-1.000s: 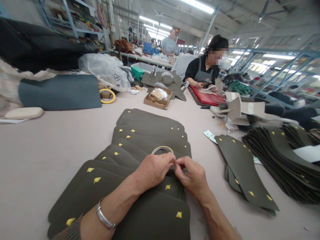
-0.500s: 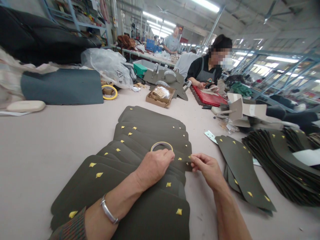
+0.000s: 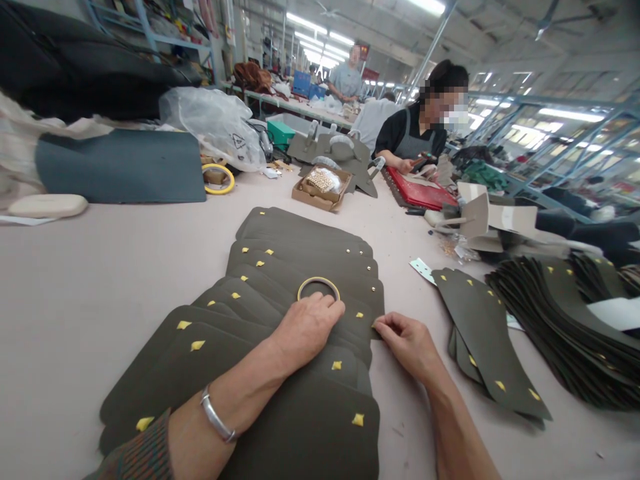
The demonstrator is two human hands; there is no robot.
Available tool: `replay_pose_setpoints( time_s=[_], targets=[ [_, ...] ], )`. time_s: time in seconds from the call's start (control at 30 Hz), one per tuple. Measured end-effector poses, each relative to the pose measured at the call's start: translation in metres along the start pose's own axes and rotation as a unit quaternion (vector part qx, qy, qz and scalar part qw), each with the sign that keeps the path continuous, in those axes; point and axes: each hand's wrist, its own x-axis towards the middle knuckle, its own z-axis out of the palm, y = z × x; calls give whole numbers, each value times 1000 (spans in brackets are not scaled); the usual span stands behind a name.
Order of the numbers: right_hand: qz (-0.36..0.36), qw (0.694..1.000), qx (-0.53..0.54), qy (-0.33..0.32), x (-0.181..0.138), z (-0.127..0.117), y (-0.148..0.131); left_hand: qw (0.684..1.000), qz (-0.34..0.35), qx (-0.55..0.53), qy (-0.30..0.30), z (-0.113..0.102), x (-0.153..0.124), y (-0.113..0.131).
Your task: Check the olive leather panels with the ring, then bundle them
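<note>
A fanned row of dark olive leather panels [image 3: 280, 280] with small yellow tape patches lies in front of me on the pale table. My left hand [image 3: 305, 327] rests on the panels with its fingers closed round a thin roll of yellow tape [image 3: 319, 287]. My right hand [image 3: 407, 343] pinches the right edge of one panel beside a yellow patch [image 3: 359, 315]; its fingertips are pressed together.
More olive panels [image 3: 480, 333] and a thick dark stack [image 3: 565, 320] lie at right. A cardboard box of brass fittings [image 3: 320, 189], a plastic bag [image 3: 215, 133], a yellow tape ring [image 3: 217, 179] and a grey slab [image 3: 120, 167] sit farther back. A co-worker [image 3: 415, 137] works over a red tray [image 3: 417, 193].
My right hand has moved away from my left hand to the panel's right edge and then dropped slightly. My left hand stayed on the tape roll.
</note>
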Motion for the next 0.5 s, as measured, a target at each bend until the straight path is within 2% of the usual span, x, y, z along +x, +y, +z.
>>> replay_pose_setpoints(
  time_s=[0.17, 0.37, 0.5],
  targets=[
    [-23, 998, -60, -4, 4, 1, -6, 1000, -14, -2, -14, -1, 0, 1],
    [-1, 1000, 26, 15, -2, -1, 2, 1000, -16, -7, -22, -5, 1, 1],
    [-103, 993, -44, 46, -9, -4, 10, 1000, -13, -12, -15, -3, 1, 0]
  ],
)
